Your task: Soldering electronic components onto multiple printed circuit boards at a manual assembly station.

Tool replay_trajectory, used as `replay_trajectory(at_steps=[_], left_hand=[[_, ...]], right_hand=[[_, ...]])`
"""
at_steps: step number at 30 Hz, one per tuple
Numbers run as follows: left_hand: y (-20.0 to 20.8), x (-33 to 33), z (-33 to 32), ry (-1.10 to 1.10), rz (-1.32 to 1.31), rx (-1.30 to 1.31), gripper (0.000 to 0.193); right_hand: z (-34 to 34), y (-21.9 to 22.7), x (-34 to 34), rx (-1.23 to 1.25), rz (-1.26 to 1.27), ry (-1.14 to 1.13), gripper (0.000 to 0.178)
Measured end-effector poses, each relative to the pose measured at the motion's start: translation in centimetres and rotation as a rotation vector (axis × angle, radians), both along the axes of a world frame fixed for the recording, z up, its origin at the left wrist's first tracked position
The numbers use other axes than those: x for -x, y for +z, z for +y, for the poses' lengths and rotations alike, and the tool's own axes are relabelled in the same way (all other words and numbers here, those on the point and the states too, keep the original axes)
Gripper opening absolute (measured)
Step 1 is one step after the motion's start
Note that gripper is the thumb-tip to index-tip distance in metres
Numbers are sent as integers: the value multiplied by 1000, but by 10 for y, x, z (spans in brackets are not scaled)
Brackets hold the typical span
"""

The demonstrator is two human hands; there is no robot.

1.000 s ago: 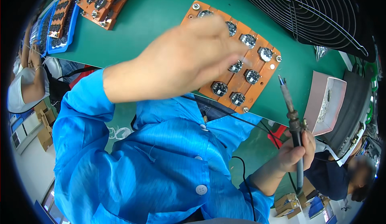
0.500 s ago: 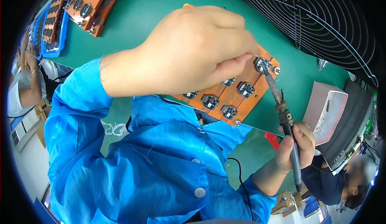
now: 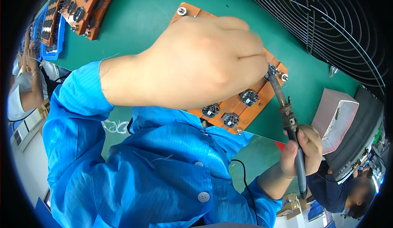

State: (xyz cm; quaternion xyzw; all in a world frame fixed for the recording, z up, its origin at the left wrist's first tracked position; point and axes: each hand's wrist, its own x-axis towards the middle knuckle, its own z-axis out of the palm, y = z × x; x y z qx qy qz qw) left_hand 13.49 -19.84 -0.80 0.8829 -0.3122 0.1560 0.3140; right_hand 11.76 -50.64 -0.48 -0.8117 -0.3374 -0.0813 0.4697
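My right hand [image 3: 302, 151] grips a soldering iron [image 3: 291, 123] by its dark handle. The iron slants up and left, its tip at a small round circuit board [image 3: 270, 70] near the right corner of an orange fixture plate [image 3: 258, 110]. My left hand [image 3: 208, 60] is closed over the plate, fingertips close to that same board; what they pinch is hidden behind the hand. More round boards sit in the plate's near part, among them one [image 3: 249, 98] just below my left hand and another [image 3: 230, 120] near the front corner. Much of the plate lies hidden beneath this hand.
A black wire fan guard [image 3: 311, 15] stands at the back right. Beside it are a pinkish open box [image 3: 333, 119] and a dark machine. Stacked orange fixtures [image 3: 84, 11] and a blue tray [image 3: 52, 53] stand at far left. Other people sit at both sides.
My left hand has turned and shifted slightly down and right, covering more boards. The plate has shifted slightly. The iron's tip stays at the right-corner board.
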Motion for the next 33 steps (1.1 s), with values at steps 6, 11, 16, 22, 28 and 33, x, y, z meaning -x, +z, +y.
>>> replay_trajectory(at_steps=[6, 11, 16, 22, 28, 33], left_hand=[[-1, -1, -4, -2, -1, -28, 30], [0, -1, -6, -31, -7, -53, 28], [-3, -2, -8, -32, 1, -42, 27], [-8, -4, -9, -16, 3, -13, 26], [-6, -4, -9, -21, 13, -46, 25], [0, 0, -1, -8, 32, 23, 25]], right_hand=[[-4, -2, -5, -24, 16, 7, 30], [-5, -2, -8, -38, 27, 35, 30], [-7, -3, -12, -79, 29, 59, 29], [-7, -3, -12, -94, 46, 44, 29], [-7, -2, -11, -84, 57, 27, 32], [-7, 1, -11, -23, 19, -15, 33]])
